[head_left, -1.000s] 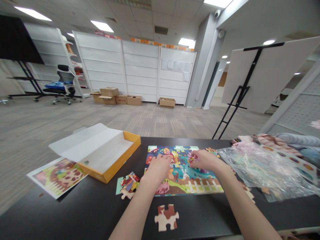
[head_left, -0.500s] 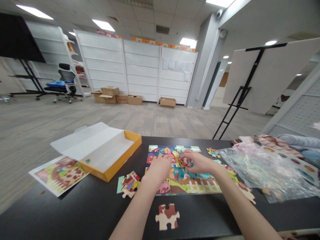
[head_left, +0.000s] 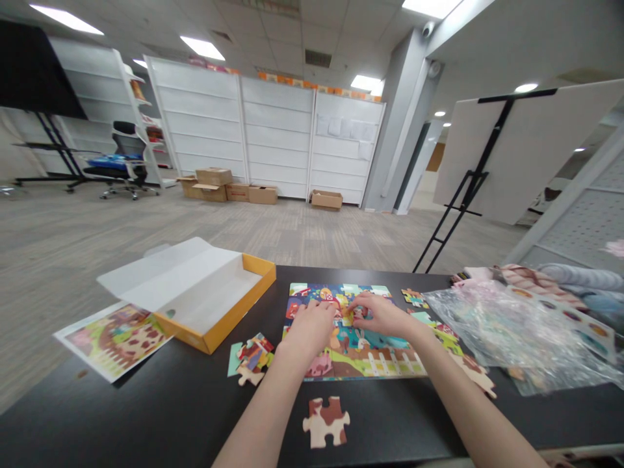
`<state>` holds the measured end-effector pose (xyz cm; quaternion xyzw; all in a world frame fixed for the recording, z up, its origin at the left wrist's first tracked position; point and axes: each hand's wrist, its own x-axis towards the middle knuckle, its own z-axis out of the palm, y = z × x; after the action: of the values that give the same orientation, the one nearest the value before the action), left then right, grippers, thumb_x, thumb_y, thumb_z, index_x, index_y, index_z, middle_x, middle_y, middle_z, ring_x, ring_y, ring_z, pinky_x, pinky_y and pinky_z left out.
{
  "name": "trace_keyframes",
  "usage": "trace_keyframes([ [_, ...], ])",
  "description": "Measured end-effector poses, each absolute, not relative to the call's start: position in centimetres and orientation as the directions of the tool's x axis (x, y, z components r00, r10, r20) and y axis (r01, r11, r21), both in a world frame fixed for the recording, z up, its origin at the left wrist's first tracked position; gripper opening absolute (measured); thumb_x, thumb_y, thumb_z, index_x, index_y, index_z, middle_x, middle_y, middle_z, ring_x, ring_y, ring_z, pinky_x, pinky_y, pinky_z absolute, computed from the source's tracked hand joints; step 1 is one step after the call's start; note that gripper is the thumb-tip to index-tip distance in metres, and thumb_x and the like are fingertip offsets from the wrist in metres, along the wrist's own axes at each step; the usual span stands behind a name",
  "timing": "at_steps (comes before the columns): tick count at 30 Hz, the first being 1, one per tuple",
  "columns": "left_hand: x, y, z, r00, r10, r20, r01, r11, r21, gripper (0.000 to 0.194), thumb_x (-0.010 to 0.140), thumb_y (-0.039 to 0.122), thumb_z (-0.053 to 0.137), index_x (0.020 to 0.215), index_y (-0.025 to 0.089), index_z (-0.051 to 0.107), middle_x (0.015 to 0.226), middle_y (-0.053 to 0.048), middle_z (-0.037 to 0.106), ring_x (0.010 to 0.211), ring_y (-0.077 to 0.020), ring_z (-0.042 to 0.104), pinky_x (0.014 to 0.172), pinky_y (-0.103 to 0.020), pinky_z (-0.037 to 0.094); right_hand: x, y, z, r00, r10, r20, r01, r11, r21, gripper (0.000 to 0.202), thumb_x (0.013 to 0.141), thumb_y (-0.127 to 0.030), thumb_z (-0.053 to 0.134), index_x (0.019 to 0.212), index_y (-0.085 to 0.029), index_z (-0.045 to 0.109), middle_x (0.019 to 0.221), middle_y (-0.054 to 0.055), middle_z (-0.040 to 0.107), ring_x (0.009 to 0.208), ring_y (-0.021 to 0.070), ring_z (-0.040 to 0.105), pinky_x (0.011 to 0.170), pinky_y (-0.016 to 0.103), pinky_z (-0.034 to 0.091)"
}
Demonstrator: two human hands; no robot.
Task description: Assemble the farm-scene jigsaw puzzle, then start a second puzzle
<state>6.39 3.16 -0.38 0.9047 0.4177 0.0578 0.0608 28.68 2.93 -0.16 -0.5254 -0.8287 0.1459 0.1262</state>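
A colourful farm jigsaw puzzle (head_left: pixel 392 365) lies on the black table, showing a white fence and animals. My left hand (head_left: pixel 318 323) rests on its left-centre part, fingers stretched forward and touching the surface. Just right of it, my right hand (head_left: pixel 383 315) pinches a puzzle piece (head_left: pixel 361 313) low over the middle of the puzzle. The fingers partly cover this piece, and I cannot tell whether it sits in its slot. A brown-and-cream puzzle piece (head_left: pixel 326 421) lies alone nearer to me. Loose puzzle pieces (head_left: pixel 253 357) are heaped left of the puzzle.
An open yellow box (head_left: pixel 229 315) with a white lid stands at the left, beside a picture sheet (head_left: pixel 114 341). More loose pieces (head_left: pixel 470 372) lie along the puzzle's right side, one (head_left: pixel 414 298) farther back. A clear plastic bag (head_left: pixel 521 338) and rolled fabric (head_left: pixel 570 283) occupy the right.
My right hand has moved slightly left and lower with the piece, which now appears flatter against the puzzle. My left hand has stayed nearly still.
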Motion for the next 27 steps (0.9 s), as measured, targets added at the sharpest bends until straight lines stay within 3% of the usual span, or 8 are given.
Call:
trace_keyframes([
  [11, 6.4, 3.5, -0.8, 0.639, 0.768, 0.051, 0.75, -0.636, 0.184, 0.028, 0.095, 0.023, 0.051, 0.12, 0.018, 0.061, 0.13, -0.013, 0.065, 0.121, -0.0324, 0.057, 0.097, -0.048, 0.049, 28.4, 3.1, -1.1, -0.378, 0.919, 0.111, 0.831, 0.389, -0.398, 0.018, 0.082, -0.027, 0.072, 0.098, -0.021, 0.076, 0.101, 0.008, 0.067, 0.092, 0.0227, 0.064, 0.087, 0.033, 0.048],
  [15, 6.3, 3.6, -0.8, 0.654, 0.755, 0.055, 0.735, -0.651, 0.193, 0.028, 0.095, 0.022, 0.05, 0.12, 0.017, 0.062, 0.131, -0.014, 0.064, 0.12, -0.0318, 0.057, 0.098, -0.048, 0.049, 30.5, 3.5, -0.2, -0.334, 0.925, 0.179, 0.836, 0.378, -0.397, 0.017, 0.087, -0.031, 0.065, 0.097, -0.022, 0.076, 0.098, 0.007, 0.068, 0.078, 0.018, 0.063, 0.079, 0.03, 0.048],
  [17, 6.2, 3.7, -0.9, 0.654, 0.755, 0.048, 0.736, -0.649, 0.19, 0.03, 0.095, 0.021, 0.049, 0.121, 0.017, 0.062, 0.132, -0.014, 0.063, 0.121, -0.0325, 0.056, 0.098, -0.049, 0.049, 32.9, 3.8, 0.5, -0.149, 0.953, 0.263, 0.914, 0.234, -0.332, 0.021, 0.09, -0.03, 0.058, 0.096, -0.02, 0.075, 0.094, 0.007, 0.07, 0.073, 0.0179, 0.063, 0.075, 0.03, 0.047],
  [19, 6.2, 3.7, -1.0, 0.653, 0.756, 0.041, 0.738, -0.648, 0.188, 0.032, 0.095, 0.021, 0.048, 0.124, 0.017, 0.061, 0.134, -0.014, 0.062, 0.122, -0.0329, 0.056, 0.098, -0.05, 0.049, 36.0, 3.9, 0.9, 0.107, 0.94, 0.325, 0.963, -0.017, -0.268, 0.024, 0.091, -0.028, 0.052, 0.098, -0.02, 0.074, 0.097, 0.009, 0.073, 0.08, 0.0208, 0.066, 0.072, 0.029, 0.046],
  [22, 6.1, 3.8, -1.2, 0.656, 0.753, 0.048, 0.735, -0.652, 0.186, 0.034, 0.094, 0.018, 0.046, 0.125, 0.018, 0.06, 0.136, -0.013, 0.061, 0.123, -0.0316, 0.056, 0.1, -0.048, 0.048, 40.8, 3.7, 0.7, 0.42, 0.849, 0.322, 0.906, -0.368, -0.211, 0.028, 0.091, -0.028, 0.049, 0.102, -0.019, 0.073, 0.1, 0.012, 0.076, 0.091, 0.0273, 0.068, 0.071, 0.032, 0.045],
  [24, 6.1, 3.9, -1.3, 0.66, 0.749, 0.054, 0.731, -0.658, 0.183, 0.033, 0.094, 0.016, 0.045, 0.123, 0.017, 0.061, 0.135, -0.014, 0.061, 0.124, -0.0306, 0.055, 0.101, -0.046, 0.048, 43.2, 3.4, 0.1, 0.499, 0.825, 0.264, 0.866, -0.468, -0.177, 0.03, 0.091, -0.026, 0.048, 0.102, -0.018, 0.074, 0.105, 0.014, 0.076, 0.094, 0.0291, 0.069, 0.071, 0.033, 0.046],
  [27, 6.2, 4.0, -1.4, 0.663, 0.746, 0.059, 0.728, -0.661, 0.183, 0.033, 0.093, 0.015, 0.046, 0.122, 0.017, 0.061, 0.133, -0.014, 0.062, 0.124, -0.0298, 0.055, 0.102, -0.045, 0.047, 44.9, 3.4, -0.7, 0.504, 0.846, 0.172, 0.862, -0.482, -0.156, 0.028, 0.087, -0.023, 0.051, 0.099, -0.017, 0.076, 0.104, 0.014, 0.076, 0.094, 0.0281, 0.07, 0.073, 0.032, 0.047],
])
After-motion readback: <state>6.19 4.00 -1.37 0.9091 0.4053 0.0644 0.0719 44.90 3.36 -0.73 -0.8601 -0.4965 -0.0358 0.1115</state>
